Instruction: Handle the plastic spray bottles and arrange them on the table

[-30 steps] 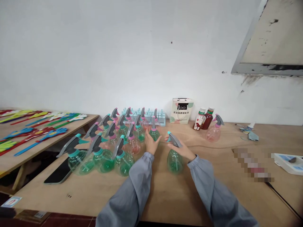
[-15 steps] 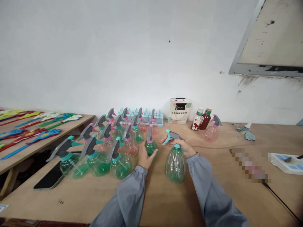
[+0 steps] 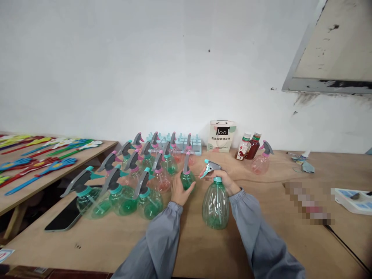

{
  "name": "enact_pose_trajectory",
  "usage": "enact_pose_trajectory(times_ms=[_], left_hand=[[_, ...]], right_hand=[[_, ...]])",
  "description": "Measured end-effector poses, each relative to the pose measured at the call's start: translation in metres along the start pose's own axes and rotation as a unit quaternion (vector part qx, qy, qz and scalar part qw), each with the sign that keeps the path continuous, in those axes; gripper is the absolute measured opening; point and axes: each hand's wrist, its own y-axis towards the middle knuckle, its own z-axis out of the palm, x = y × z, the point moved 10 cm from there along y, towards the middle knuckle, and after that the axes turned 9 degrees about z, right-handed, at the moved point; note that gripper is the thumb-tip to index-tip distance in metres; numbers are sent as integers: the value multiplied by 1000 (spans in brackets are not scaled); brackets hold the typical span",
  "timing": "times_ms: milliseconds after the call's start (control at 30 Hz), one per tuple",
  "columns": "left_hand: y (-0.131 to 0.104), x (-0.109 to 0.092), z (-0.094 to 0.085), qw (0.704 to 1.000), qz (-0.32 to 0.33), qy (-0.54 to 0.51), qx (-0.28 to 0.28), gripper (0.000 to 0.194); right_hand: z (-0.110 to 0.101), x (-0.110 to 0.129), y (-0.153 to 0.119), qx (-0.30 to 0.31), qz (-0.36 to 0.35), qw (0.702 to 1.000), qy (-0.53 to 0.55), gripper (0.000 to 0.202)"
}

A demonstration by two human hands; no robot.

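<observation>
Since one second ago, the pink-collared green bottle [image 3: 187,181] has come toward the front, and the teal-collared bottle [image 3: 215,207] has turned its nozzle leftward. Both are near the centre of the frame. Hands: the left hand [image 3: 179,190] is cupped round the first one's body, probably to steady its round sides; the right hand [image 3: 228,183] wraps the other's neck and spray head, likely because that is narrower than the belly (some fingers are hidden behind).

Left of centre, rows of spray bottles [image 3: 124,199] stand close together, crowding the left hand's side and partly screening the blue rack [image 3: 197,146]. They also overlap the phone [image 3: 62,219] at lower left. Right of centre on the desk [image 3: 200,248] are a paper bag [image 3: 222,135], two drink bottles [image 3: 254,148] and a pink spray bottle [image 3: 259,165], away from the hands.
</observation>
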Motion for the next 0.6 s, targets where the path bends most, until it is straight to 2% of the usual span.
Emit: enact_pose_trajectory(times_ms=[167,367,533,600], left_hand=[[0,1,1,1000,-13,-9,15,72],[-1,3,1,999,-32,5,26,72],[-1,2,2,999,-26,2,26,73],[-1,2,2,999,-23,3,24,72]], right_hand=[[3,2,-4,-6,-14,1000,-4,25],[-12,-4,6,-30,-2,1000,-4,12],[4,5,-3,16,-23,1000,-11,22],[7,7,-4,17,-27,999,-29,22]])
